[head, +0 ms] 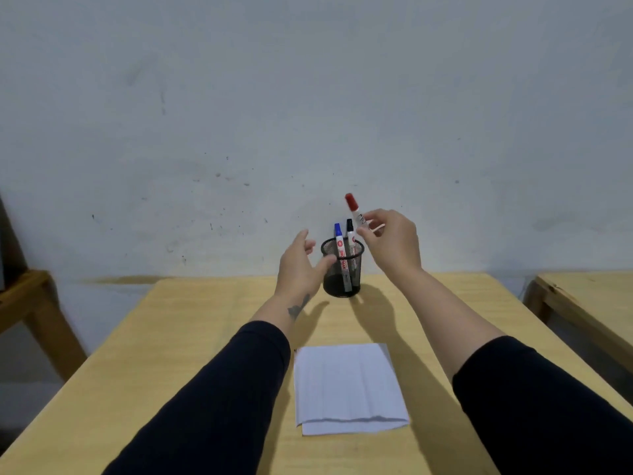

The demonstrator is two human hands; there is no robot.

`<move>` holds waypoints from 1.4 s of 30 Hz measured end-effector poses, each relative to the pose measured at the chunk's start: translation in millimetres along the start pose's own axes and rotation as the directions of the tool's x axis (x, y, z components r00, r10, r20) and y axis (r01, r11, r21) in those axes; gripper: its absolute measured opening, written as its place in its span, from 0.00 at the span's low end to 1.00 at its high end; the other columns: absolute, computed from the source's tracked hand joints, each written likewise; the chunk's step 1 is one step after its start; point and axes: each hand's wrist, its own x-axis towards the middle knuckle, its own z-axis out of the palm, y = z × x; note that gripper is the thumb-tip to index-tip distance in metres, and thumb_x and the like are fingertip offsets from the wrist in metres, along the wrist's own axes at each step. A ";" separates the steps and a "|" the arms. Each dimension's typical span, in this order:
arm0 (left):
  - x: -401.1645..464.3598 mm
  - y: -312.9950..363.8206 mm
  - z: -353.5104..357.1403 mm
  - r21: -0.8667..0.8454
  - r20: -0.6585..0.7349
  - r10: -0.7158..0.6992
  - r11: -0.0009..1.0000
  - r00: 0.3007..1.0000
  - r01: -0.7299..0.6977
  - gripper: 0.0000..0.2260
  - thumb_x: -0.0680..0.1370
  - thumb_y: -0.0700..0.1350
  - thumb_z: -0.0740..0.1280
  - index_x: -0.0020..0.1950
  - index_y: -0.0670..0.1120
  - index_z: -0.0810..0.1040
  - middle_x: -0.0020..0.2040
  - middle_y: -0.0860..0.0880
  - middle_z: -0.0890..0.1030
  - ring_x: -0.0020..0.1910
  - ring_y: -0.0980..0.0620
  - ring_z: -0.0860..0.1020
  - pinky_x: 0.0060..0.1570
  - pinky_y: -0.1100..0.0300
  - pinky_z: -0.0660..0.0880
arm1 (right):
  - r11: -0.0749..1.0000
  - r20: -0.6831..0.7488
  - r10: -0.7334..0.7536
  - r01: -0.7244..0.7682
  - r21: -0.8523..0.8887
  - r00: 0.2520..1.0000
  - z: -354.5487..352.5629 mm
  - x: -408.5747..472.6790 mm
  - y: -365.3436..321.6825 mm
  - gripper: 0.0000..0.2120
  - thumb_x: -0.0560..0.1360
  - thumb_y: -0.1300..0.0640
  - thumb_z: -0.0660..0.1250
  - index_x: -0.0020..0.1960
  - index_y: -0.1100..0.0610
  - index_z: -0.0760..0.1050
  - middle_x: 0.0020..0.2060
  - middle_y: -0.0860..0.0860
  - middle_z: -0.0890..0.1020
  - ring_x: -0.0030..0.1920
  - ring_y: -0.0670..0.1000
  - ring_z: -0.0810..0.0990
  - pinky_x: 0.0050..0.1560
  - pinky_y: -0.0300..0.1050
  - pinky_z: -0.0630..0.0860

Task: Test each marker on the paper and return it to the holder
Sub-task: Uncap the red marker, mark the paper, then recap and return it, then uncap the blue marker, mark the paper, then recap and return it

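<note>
Above the mesh holder (342, 269) on the table (205, 337), the right hand (394, 241) pinches a red-capped marker (356, 214), the left hand (298, 265) spread empty beside it, paper (349, 389) nearer.

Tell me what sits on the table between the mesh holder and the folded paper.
Nothing: in the head view that stretch of table between the mesh holder and folded paper is bare wood, crossed only by shadows of the arms.

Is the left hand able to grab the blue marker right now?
Probably yes. The left hand is open beside the holder, and the blue marker sticks up above the rim with nothing covering its cap.
</note>
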 end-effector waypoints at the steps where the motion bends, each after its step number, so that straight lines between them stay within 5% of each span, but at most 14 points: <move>1: 4.5 -8.0 7.9 0.031 0.020 -0.039 0.999 0.999 0.039 0.37 0.72 0.47 0.73 0.76 0.45 0.58 0.70 0.46 0.71 0.68 0.50 0.70 0.66 0.55 0.68 | 0.999 -0.010 0.018 -0.018 0.045 1.000 1.0 12.0 0.5 0.08 0.74 0.57 0.70 0.53 0.55 0.81 0.43 0.51 0.82 0.40 0.51 0.80 0.43 0.46 0.78; 3: 13.2 -20.8 23.3 0.078 0.049 -0.111 0.991 0.993 0.107 0.41 0.71 0.48 0.74 0.77 0.44 0.54 0.74 0.45 0.66 0.72 0.48 0.65 0.69 0.53 0.64 | 0.993 -0.029 0.061 -0.057 0.105 0.998 5.7 32.8 2.6 0.10 0.74 0.58 0.70 0.54 0.56 0.80 0.40 0.50 0.81 0.39 0.49 0.79 0.39 0.39 0.74; 7: 31.6 -34.0 50.7 0.089 0.069 -0.174 0.982 0.982 0.168 0.46 0.67 0.50 0.77 0.76 0.42 0.54 0.75 0.45 0.63 0.73 0.46 0.63 0.70 0.51 0.64 | 0.982 -0.021 0.145 -0.141 0.128 0.989 25.2 56.7 14.1 0.11 0.72 0.59 0.70 0.55 0.56 0.79 0.37 0.47 0.79 0.40 0.48 0.78 0.46 0.42 0.75; 11: 47.4 -40.3 66.7 0.047 0.050 -0.138 0.990 0.989 0.136 0.35 0.63 0.49 0.78 0.64 0.45 0.67 0.62 0.47 0.76 0.61 0.48 0.75 0.57 0.52 0.74 | 0.974 0.074 0.226 -0.226 0.002 0.971 49.1 59.2 35.1 0.11 0.72 0.57 0.70 0.54 0.56 0.80 0.45 0.52 0.84 0.47 0.52 0.81 0.49 0.44 0.77; 16: 54.0 -43.3 70.0 0.014 0.064 -0.093 0.996 0.994 0.092 0.29 0.66 0.45 0.78 0.63 0.45 0.70 0.58 0.48 0.78 0.54 0.51 0.76 0.49 0.60 0.71 | 0.943 0.099 0.319 -0.306 -0.127 0.942 67.3 47.9 55.0 0.09 0.72 0.59 0.70 0.51 0.59 0.82 0.48 0.56 0.84 0.52 0.57 0.80 0.43 0.44 0.74; 21: 53.8 -49.0 70.5 0.022 0.063 -0.098 0.995 0.993 0.097 0.30 0.66 0.47 0.78 0.63 0.44 0.70 0.59 0.47 0.78 0.56 0.49 0.77 0.52 0.58 0.73 | 0.938 0.169 0.343 -0.327 -0.112 0.924 71.3 53.0 54.5 0.24 0.68 0.60 0.75 0.62 0.59 0.74 0.58 0.55 0.80 0.58 0.55 0.79 0.51 0.44 0.72; 23: 53.4 -47.9 70.0 0.018 0.066 -0.096 0.995 0.993 0.095 0.30 0.65 0.47 0.78 0.63 0.44 0.70 0.59 0.46 0.78 0.57 0.48 0.77 0.54 0.57 0.74 | 0.945 0.090 0.313 -0.301 -0.130 0.945 71.0 52.8 49.4 0.24 0.68 0.59 0.76 0.62 0.58 0.72 0.59 0.55 0.78 0.60 0.56 0.77 0.53 0.46 0.73; 26: 50.9 -45.5 69.1 0.005 0.068 -0.096 0.995 0.993 0.096 0.31 0.65 0.49 0.79 0.62 0.45 0.70 0.58 0.47 0.78 0.57 0.48 0.77 0.54 0.55 0.75 | 0.984 -0.025 0.161 -0.162 -0.070 0.987 70.5 52.6 36.1 0.10 0.72 0.62 0.70 0.53 0.58 0.78 0.52 0.54 0.81 0.53 0.55 0.79 0.47 0.44 0.73; 30: 49.6 -41.7 66.8 -0.012 0.084 -0.080 0.997 0.993 0.081 0.26 0.67 0.46 0.77 0.61 0.45 0.71 0.54 0.49 0.78 0.51 0.51 0.76 0.47 0.59 0.71 | 0.974 0.135 0.139 -0.110 -0.199 0.981 85.1 56.0 27.1 0.06 0.73 0.63 0.67 0.47 0.62 0.82 0.46 0.57 0.84 0.45 0.57 0.82 0.43 0.44 0.77; 32: 48.5 -38.5 64.5 -0.005 0.102 -0.082 0.997 0.991 0.083 0.23 0.69 0.43 0.75 0.61 0.44 0.70 0.51 0.51 0.75 0.49 0.52 0.74 0.46 0.59 0.69 | 0.941 0.183 0.160 -0.093 -0.326 0.970 94.6 54.7 27.2 0.05 0.74 0.61 0.67 0.43 0.62 0.79 0.41 0.56 0.81 0.39 0.56 0.77 0.33 0.43 0.71; 35: 48.8 -40.3 64.3 0.010 0.102 -0.109 0.994 0.989 0.108 0.16 0.72 0.39 0.70 0.57 0.44 0.70 0.49 0.50 0.75 0.49 0.49 0.75 0.46 0.58 0.69 | 0.902 0.207 0.166 -0.063 -0.427 0.964 104.5 51.8 27.5 0.03 0.75 0.62 0.66 0.45 0.62 0.78 0.37 0.54 0.75 0.38 0.54 0.73 0.34 0.43 0.67; 39: 51.5 -42.3 67.3 -0.008 0.097 -0.110 0.994 0.989 0.111 0.12 0.73 0.38 0.68 0.51 0.48 0.68 0.42 0.54 0.74 0.46 0.50 0.75 0.44 0.58 0.71 | 0.923 0.199 0.161 -0.076 -0.378 0.967 109.2 51.3 26.5 0.04 0.76 0.61 0.65 0.42 0.60 0.77 0.40 0.56 0.79 0.40 0.56 0.77 0.36 0.44 0.68; 42: 52.3 -45.7 68.5 -0.020 0.112 -0.105 0.994 0.988 0.108 0.21 0.70 0.45 0.74 0.59 0.45 0.70 0.50 0.51 0.77 0.49 0.51 0.76 0.46 0.58 0.71 | 0.981 0.137 0.128 -0.105 -0.166 0.982 98.4 54.3 18.1 0.08 0.76 0.58 0.67 0.49 0.61 0.81 0.44 0.56 0.84 0.45 0.56 0.82 0.41 0.45 0.76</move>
